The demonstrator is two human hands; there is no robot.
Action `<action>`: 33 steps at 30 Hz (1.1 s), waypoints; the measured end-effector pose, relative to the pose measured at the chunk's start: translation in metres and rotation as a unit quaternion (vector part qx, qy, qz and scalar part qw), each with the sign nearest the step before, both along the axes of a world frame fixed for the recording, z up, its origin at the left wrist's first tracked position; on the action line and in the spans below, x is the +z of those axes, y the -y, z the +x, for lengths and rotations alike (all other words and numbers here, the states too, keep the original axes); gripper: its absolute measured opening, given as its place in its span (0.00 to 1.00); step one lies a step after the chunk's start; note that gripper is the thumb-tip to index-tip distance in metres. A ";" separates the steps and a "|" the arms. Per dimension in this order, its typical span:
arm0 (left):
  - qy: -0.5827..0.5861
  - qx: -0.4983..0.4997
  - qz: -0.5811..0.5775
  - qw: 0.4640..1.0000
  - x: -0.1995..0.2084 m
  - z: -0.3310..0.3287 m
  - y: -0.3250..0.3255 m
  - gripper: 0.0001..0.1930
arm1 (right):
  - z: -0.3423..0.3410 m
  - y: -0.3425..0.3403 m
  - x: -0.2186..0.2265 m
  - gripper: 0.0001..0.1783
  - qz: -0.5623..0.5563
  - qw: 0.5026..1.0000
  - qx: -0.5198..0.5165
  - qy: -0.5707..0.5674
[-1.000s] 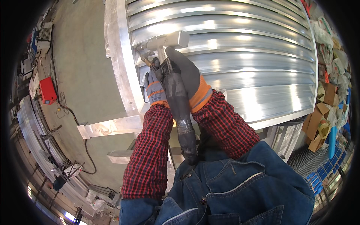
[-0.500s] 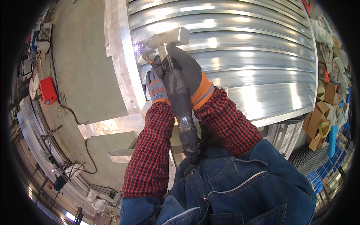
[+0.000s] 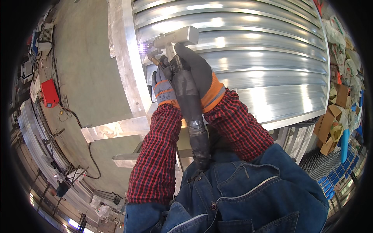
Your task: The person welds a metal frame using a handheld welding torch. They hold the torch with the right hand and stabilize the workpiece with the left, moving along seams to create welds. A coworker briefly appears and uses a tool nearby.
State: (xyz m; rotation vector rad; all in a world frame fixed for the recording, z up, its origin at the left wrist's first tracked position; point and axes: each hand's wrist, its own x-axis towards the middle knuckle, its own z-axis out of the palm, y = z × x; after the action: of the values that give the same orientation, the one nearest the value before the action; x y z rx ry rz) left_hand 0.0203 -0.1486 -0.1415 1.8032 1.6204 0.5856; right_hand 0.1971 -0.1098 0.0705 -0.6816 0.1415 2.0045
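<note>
The right hand (image 3: 198, 73), in a dark glove with an orange cuff, is clenched round a welding torch with a thick black taped hose (image 3: 190, 105), whose hose runs near, down to the blue denim jacket (image 3: 248, 194). The left hand (image 3: 163, 87), in a grey glove with orange stripes, is tucked just left of the torch and touching it; whether its fingers are closed on anything cannot be told. The torch tip sits at a small bright violet arc spot (image 3: 142, 48) on the left edge of the large ribbed aluminium panel (image 3: 264, 58), where the ribs meet the flat aluminium frame bar (image 3: 126, 66). A small silvery rectangular block (image 3: 180, 37) lies on the ribs just beyond the fingers. Left of the frame bar is open grey concrete floor (image 3: 85, 73), with a red box-shaped machine (image 3: 49, 93) and a black cable (image 3: 83, 128) farther left. At the right, past the panel's edge, stand cardboard boxes (image 3: 330, 124).
</note>
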 end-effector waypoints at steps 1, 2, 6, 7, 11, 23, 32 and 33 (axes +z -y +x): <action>0.041 0.011 -0.010 0.999 0.003 0.001 -0.001 0.30 | 0.000 0.000 0.001 0.22 0.001 1.000 -0.004 -0.006; 0.061 0.016 -0.016 0.998 0.007 0.002 -0.001 0.30 | 0.001 0.001 0.002 0.22 -0.004 1.000 -0.002 0.001; 0.083 0.017 -0.024 0.996 0.020 0.005 -0.002 0.30 | 0.003 0.002 0.007 0.23 -0.005 1.000 0.006 0.022; 0.083 0.016 -0.025 0.996 0.026 0.005 -0.001 0.30 | 0.003 0.002 0.007 0.23 -0.001 1.000 0.008 0.025; -0.184 -0.033 0.044 0.981 0.053 0.011 0.000 0.30 | 0.008 0.006 0.007 0.22 0.013 1.000 0.010 0.020; 0.152 0.047 -0.070 0.985 0.089 0.030 -0.012 0.29 | 0.011 -0.001 0.002 0.24 0.005 0.999 -0.015 0.045; -0.171 -0.036 0.057 0.983 0.092 0.024 -0.002 0.31 | 0.006 -0.004 0.002 0.24 -0.014 0.998 -0.001 0.057; -0.182 -0.036 0.059 0.981 0.096 0.025 -0.003 0.31 | 0.006 -0.004 0.002 0.24 -0.013 0.998 0.004 0.056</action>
State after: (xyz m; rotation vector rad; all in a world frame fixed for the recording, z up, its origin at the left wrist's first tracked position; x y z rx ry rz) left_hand 0.0453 -0.1458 -0.0457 2.1440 1.7753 0.3375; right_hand 0.2034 -0.1054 0.0724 -0.8102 0.0986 1.9696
